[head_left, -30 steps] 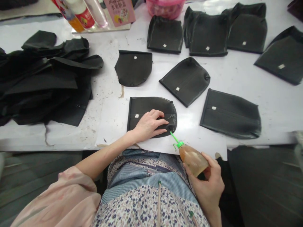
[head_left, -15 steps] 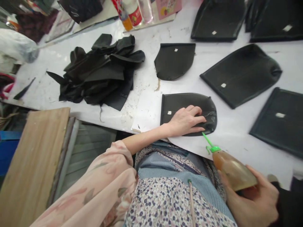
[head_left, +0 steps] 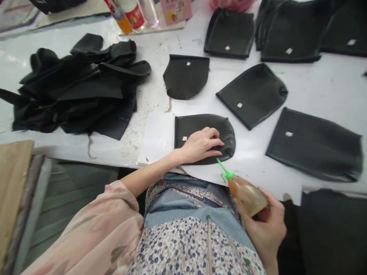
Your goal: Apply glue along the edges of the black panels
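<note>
My left hand (head_left: 202,145) lies with fingers spread on a black leather-like piece (head_left: 195,124) that has one straight edge, one rounded end and a small white patch. My right hand (head_left: 263,223) is wrapped round a squeeze bottle (head_left: 248,194) of amber liquid, probably glue. The bottle's thin green nozzle (head_left: 222,166) points up and left, its tip at the near edge of the black piece, close to my left fingertips. Whether the tip touches the piece I cannot tell.
A heap of crumpled black pieces (head_left: 77,89) is on the left of the white table (head_left: 155,91). Similar flat black pieces (head_left: 252,95) with white patches lie behind and to the right. Drink bottles (head_left: 134,15) and a pink box (head_left: 176,11) stand at the back. A wooden board (head_left: 13,183) is at lower left.
The view has turned right, so everything sits further left in the picture. Against the black piece, my left hand and the bottle's nozzle have hardly moved.
</note>
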Available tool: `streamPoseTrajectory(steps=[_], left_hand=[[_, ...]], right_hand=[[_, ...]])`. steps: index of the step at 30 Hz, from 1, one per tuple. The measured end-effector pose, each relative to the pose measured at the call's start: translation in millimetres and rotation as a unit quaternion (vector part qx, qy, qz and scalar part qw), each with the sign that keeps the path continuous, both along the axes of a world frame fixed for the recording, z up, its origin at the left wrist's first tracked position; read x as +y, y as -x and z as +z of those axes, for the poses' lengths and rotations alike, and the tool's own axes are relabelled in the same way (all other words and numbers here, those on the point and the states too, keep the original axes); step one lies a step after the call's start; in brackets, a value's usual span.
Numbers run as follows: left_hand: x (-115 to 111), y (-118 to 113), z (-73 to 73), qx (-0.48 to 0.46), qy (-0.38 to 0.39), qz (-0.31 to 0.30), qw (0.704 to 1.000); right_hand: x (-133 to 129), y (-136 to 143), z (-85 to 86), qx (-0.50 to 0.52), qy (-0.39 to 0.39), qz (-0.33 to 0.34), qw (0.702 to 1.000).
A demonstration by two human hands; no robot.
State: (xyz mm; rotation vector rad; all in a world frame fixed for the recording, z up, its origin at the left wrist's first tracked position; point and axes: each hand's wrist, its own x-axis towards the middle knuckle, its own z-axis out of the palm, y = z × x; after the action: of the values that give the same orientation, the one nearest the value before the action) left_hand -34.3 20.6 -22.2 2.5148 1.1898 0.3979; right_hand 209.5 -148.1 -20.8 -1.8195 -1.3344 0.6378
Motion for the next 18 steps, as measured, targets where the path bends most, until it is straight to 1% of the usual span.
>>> streamPoseTrajectory(steps=[5, 11, 14, 18], left_hand=[[0.8, -0.9, 1.3, 0.0, 0.0, 0.004, 1.0], [-2.5, -4.8, -0.5, 0.016, -0.026, 0.021, 0.999], [-3.1, -4.9, -1.0, 0.018, -0.028, 0.024, 0.999], [-2.8, -5.0, -1.0, 0.018, -0.026, 0.025, 0.999]], right_hand=[[2.7, -0.6, 6.1, -0.002, -0.011, 0.017, 1.0], [-2.1, -10.1, 4.0, -0.038, -0.034, 0.04, 0.998], [-3.3, -7.9, 5.4, -0.038, -0.027, 0.052, 0.998], [-1.9, -0.9, 10.4, -0.008, -0.005, 0.065, 0.998]])
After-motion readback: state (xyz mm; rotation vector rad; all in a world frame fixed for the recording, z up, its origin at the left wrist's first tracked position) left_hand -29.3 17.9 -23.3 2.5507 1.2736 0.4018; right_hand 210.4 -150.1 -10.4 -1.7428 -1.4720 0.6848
